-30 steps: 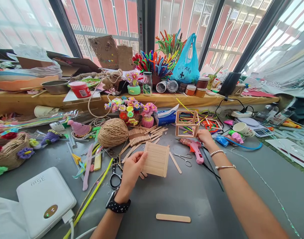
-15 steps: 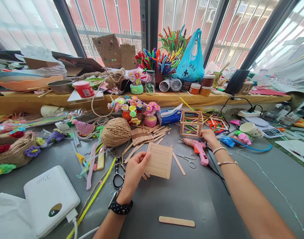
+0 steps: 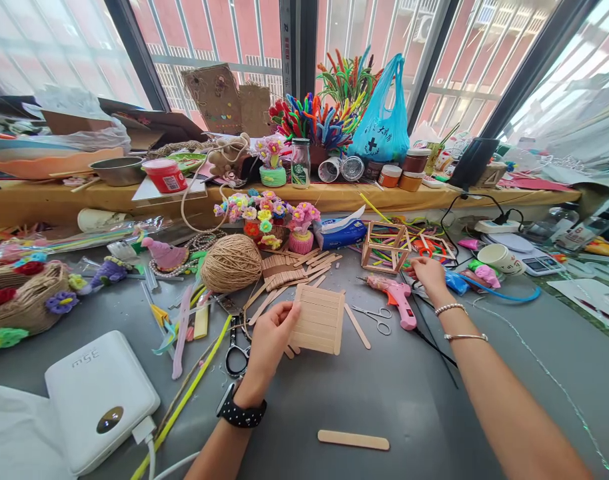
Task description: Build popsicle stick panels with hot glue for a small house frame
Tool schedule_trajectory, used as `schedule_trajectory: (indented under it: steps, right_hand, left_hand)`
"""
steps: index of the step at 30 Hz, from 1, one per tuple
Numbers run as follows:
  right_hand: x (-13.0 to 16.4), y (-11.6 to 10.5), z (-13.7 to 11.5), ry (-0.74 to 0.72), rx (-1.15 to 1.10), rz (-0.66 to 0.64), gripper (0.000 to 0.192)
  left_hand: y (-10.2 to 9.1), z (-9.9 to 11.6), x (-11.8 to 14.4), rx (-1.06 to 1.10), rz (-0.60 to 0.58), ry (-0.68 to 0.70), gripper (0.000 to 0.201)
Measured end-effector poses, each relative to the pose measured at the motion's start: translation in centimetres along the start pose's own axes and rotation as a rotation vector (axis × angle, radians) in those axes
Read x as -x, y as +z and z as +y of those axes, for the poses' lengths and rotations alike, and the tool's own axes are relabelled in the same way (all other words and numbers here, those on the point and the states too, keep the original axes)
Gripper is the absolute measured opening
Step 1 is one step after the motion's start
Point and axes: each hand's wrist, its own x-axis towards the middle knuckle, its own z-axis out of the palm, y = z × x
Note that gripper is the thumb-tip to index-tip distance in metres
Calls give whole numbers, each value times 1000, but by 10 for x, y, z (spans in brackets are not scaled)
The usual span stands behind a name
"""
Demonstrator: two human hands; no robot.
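Observation:
My left hand [image 3: 273, 340] pinches the left edge of a square panel of craft sticks [image 3: 317, 319], thumb on its face, and keeps it tilted above the table. My right hand [image 3: 428, 277] is stretched out at the right, its fingers slightly apart beside the near right corner of an open box frame of craft sticks [image 3: 398, 248]; it appears to hold nothing. Just below that hand lies a pink glue gun [image 3: 397, 297] with its cord. Small scissors [image 3: 377, 318] lie left of the glue gun. A single craft stick [image 3: 353, 440] rests at the table's front.
Several loose craft sticks [image 3: 314, 267] are strewn behind the panel, beside a twine ball [image 3: 231, 263]. Black-handled scissors [image 3: 237, 359] lie left of my left hand. A white power bank [image 3: 102, 400] with a cable sits front left. A shelf [image 3: 264, 195] with jars runs behind.
The box frame has turned and shifted slightly right. My right hand has moved a little right, away from its corner. My left hand still holds the panel in nearly the same place.

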Motion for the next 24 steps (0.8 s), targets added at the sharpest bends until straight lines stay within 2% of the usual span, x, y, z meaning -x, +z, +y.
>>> schedule_trajectory:
  steps: [5, 9, 13, 16, 19, 21, 24]
  right_hand:
    - [13, -13, -1, -136, -9, 123, 25]
    - [35, -15, -5, -252, -2, 185, 31]
    - [74, -5, -10, -349, 43, 93, 35]
    - [109, 8, -12, -443, 136, -64, 30]
    - [140, 20, -14, -531, 234, -190, 22]
    - [154, 28, -14, -575, 296, -225, 17]
    - [169, 37, -14, -661, 599, -213, 17]
  left_hand:
    - [0, -1, 0, 0, -8, 14, 36]
    - [1, -3, 0, 3, -8, 23, 38]
    - [2, -3, 0, 3, 26, 45, 37]
    - [2, -2, -1, -19, 80, 74, 36]
    - [-1, -1, -2, -69, 182, 121, 41]
    - [-3, 1, -4, -116, 253, 153, 43]
    - [-5, 2, -6, -188, 313, 181, 48]
